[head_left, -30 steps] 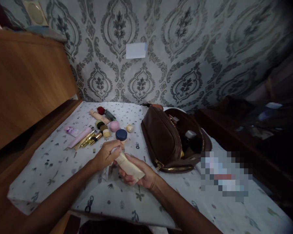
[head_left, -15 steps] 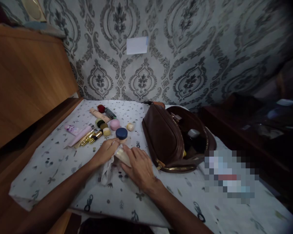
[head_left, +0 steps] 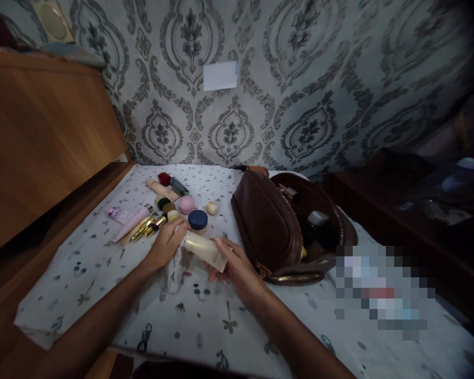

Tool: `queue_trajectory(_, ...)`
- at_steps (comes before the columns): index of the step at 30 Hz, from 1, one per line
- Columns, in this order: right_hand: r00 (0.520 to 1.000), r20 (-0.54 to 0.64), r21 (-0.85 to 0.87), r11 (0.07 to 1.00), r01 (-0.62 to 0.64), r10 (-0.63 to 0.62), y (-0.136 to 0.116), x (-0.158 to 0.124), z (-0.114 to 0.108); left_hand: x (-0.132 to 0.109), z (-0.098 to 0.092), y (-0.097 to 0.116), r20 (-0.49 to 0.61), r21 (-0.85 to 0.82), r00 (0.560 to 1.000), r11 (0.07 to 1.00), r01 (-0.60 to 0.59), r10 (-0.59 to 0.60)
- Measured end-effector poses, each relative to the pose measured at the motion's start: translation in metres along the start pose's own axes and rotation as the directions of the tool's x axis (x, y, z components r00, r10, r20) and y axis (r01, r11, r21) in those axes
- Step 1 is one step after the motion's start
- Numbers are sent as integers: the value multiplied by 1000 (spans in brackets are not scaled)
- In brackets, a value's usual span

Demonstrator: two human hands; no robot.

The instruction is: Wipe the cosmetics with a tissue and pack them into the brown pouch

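A pale cream-coloured squeeze tube [head_left: 204, 249] lies tilted between my two hands, above the patterned cloth. My right hand [head_left: 243, 271] grips its flat crimped end from the right. At the opposite end my left hand [head_left: 166, 247] is closed on a crumpled white wipe [head_left: 174, 271], which hangs down below the fingers and touches the tube's left end. Just beyond my left hand stand a jar with a dark blue lid [head_left: 198, 219] and a small yellowish jar [head_left: 173, 215]. Gold lipstick tubes [head_left: 144, 227] lie left of that hand.
On the right a brown bag [head_left: 263, 221] gapes open, with a grey-capped bottle [head_left: 318, 218] inside. Farther back are a pink round container [head_left: 187, 205], a small cream jar [head_left: 212, 208] and a green bottle [head_left: 179, 185]. Pink tubes [head_left: 132, 223] lie left; a wooden cabinet [head_left: 43, 142] borders the table.
My right hand has shifted right along the tube to its crimped end, uncovering more of the tube. My left hand has drawn slightly left with the wipe.
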State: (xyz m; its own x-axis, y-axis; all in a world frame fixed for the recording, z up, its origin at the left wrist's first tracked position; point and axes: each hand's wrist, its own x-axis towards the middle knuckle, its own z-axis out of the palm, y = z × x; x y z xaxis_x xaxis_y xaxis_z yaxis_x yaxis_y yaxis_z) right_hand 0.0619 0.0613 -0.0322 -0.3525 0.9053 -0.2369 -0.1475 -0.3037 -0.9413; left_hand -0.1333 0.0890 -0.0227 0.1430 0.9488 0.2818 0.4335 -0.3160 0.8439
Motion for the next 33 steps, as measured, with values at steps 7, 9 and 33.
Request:
queue_trajectory(7,999,-46,103,995,-20,24,2,2,0,-1,-1,2,-28,39,999,998,-40,41)
queue_trajectory(9,994,-72,-4,997,78,-78,3,1,-2,-1,-1,2,-42,34,999,999,-26,28)
queue_trajectory(33,960,7,-300,915,269,-280,3,-1,-2,4,-6,3,-90,11,994,998,66,-65)
